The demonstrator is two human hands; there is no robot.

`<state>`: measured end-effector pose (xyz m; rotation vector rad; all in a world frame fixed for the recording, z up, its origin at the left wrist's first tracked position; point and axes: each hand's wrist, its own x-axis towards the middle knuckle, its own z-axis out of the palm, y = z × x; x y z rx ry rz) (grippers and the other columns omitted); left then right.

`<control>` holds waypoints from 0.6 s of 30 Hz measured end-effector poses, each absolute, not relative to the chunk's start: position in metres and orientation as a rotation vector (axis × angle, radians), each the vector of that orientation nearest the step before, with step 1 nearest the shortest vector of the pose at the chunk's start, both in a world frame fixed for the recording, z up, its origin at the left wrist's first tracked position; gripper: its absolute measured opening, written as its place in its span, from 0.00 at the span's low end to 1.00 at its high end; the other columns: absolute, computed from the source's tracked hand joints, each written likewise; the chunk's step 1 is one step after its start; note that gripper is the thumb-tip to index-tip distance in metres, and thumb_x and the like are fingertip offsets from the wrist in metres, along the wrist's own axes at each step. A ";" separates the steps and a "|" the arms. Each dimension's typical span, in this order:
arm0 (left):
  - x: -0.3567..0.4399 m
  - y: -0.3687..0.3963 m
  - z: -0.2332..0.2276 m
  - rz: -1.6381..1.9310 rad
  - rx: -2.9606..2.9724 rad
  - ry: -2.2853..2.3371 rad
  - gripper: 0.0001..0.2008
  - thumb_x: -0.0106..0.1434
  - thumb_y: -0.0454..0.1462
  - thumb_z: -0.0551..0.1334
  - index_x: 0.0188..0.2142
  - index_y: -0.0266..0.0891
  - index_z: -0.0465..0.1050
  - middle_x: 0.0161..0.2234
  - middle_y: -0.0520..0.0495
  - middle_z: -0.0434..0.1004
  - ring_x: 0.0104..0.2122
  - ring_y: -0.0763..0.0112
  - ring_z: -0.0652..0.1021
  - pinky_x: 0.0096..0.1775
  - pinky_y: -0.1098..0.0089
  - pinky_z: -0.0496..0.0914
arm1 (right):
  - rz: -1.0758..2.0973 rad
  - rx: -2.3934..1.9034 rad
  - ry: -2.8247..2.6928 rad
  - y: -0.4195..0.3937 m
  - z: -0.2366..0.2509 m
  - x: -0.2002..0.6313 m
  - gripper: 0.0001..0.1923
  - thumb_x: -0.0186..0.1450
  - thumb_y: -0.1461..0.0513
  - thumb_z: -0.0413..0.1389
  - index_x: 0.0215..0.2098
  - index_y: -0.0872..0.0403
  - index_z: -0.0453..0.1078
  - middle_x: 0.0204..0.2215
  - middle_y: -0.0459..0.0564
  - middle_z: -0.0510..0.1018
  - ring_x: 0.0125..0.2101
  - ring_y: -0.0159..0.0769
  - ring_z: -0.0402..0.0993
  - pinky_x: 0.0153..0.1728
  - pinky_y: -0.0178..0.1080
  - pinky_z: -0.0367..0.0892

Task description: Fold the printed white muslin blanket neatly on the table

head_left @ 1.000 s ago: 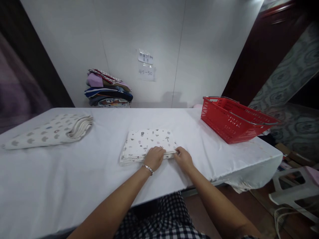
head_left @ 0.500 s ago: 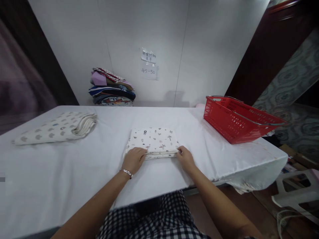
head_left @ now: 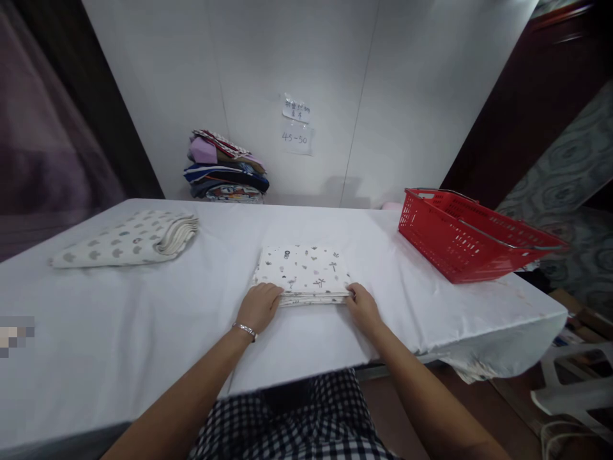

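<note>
At the near middle of the white-draped surface (head_left: 143, 332) lies a folded printed cloth (head_left: 304, 271), squared into a flat rectangle of several layers, pale with small scattered motifs. Left hand (head_left: 258, 305) sits at its near left corner, fingers curled down onto the stacked edge; right hand (head_left: 364, 308) is at the near right corner, fingertips tucked against the layers. Whether either hand pinches the layers or only presses on them I cannot tell; the fingers look closed together, in contact with the cloth edge. A bracelet (head_left: 245, 329) shows on the left wrist. Judged handling: light, soft, limp fabric, no stiffness beyond what the folds lend; not fragile, not slippery, but the layers would likely slide over one another and the fold spill open if lifted by one corner. Best hold looks to be both near corners at once, fingers under the whole stack and thumbs on top, or a flat palm beneath the middle. Far left, well apart, a second folded cloth (head_left: 127, 239) with a rounded-shape print lies fanned at one end. Against the wall, a pile of coloured fabrics (head_left: 225, 169). Right side, a red plastic basket (head_left: 474, 233) with a metal handle stands near the table's edge, apart from the cloth. Paper notes (head_left: 297, 124) are stuck on the wall.
</note>
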<state>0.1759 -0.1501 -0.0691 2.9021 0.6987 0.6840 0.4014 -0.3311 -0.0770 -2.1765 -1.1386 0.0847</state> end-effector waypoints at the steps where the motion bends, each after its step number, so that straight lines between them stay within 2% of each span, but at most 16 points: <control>1: 0.176 -0.150 -0.070 0.691 2.899 0.697 0.11 0.61 0.34 0.50 0.39 0.40 0.69 0.37 0.48 0.74 0.38 0.66 0.70 0.40 0.64 0.63 | 0.078 -2.181 -1.158 -0.332 -0.077 0.402 0.11 0.58 0.63 0.46 0.38 0.52 0.64 0.33 0.45 0.71 0.30 0.31 0.64 0.31 0.32 0.57; 4: 0.176 -0.151 -0.069 0.698 2.893 0.691 0.10 0.61 0.34 0.50 0.38 0.40 0.69 0.37 0.48 0.74 0.38 0.66 0.71 0.40 0.64 0.63 | -0.056 -2.213 -1.264 -0.334 -0.075 0.401 0.11 0.59 0.64 0.47 0.40 0.52 0.65 0.38 0.48 0.70 0.35 0.33 0.64 0.35 0.34 0.58; 8: 0.180 -0.153 -0.067 0.726 2.899 0.665 0.12 0.60 0.34 0.51 0.42 0.41 0.68 0.40 0.47 0.73 0.40 0.64 0.70 0.41 0.62 0.63 | -0.316 -2.200 -1.486 -0.331 -0.068 0.398 0.12 0.59 0.66 0.48 0.40 0.53 0.67 0.46 0.53 0.66 0.46 0.39 0.59 0.44 0.39 0.56; 12: 0.189 -0.159 -0.064 0.727 2.904 0.602 0.12 0.60 0.36 0.53 0.44 0.42 0.67 0.42 0.46 0.73 0.42 0.63 0.70 0.42 0.61 0.63 | -0.302 -2.149 -1.649 -0.319 -0.062 0.392 0.12 0.59 0.68 0.49 0.40 0.52 0.68 0.42 0.52 0.68 0.44 0.39 0.59 0.44 0.41 0.54; 18: 0.202 -0.165 -0.066 0.697 2.899 0.561 0.09 0.62 0.35 0.52 0.37 0.41 0.69 0.36 0.47 0.73 0.39 0.66 0.70 0.39 0.64 0.63 | -0.180 -2.041 -1.737 -0.304 -0.063 0.387 0.09 0.62 0.64 0.49 0.39 0.53 0.69 0.36 0.50 0.71 0.39 0.36 0.62 0.41 0.38 0.56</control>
